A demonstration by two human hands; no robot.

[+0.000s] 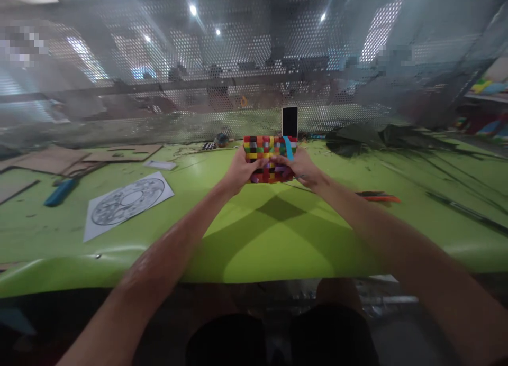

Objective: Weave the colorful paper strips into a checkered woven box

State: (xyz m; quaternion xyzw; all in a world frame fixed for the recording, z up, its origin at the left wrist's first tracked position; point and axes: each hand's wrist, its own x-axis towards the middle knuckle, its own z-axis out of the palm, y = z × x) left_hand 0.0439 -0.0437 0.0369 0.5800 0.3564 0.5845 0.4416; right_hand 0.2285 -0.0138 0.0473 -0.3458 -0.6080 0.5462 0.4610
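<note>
A small multicoloured woven pouch (pixel 264 146), made of interlaced red, yellow, green and black strips, is held up over the green table. My left hand (pixel 240 170) grips its left side, thumb across the front. On the right side my right hand (pixel 304 167) is closed on the same pouch, with fingers over its front. A loose light-blue strip (pixel 288 148) lies across the pouch's right part, close to my right fingers. The pouch's back and the fingers behind it are hidden.
Behind the pouch stands a dark-screened phone (pixel 290 121). Leftward lie a printed paper (pixel 130 199), a blue-handled tool (pixel 61 190) and cardboard pieces (pixel 55 159). To the right are orange and black strips (pixel 379 197) and dark leaves (pixel 349 139). A perforated screen (pixel 254 91) closes off the back.
</note>
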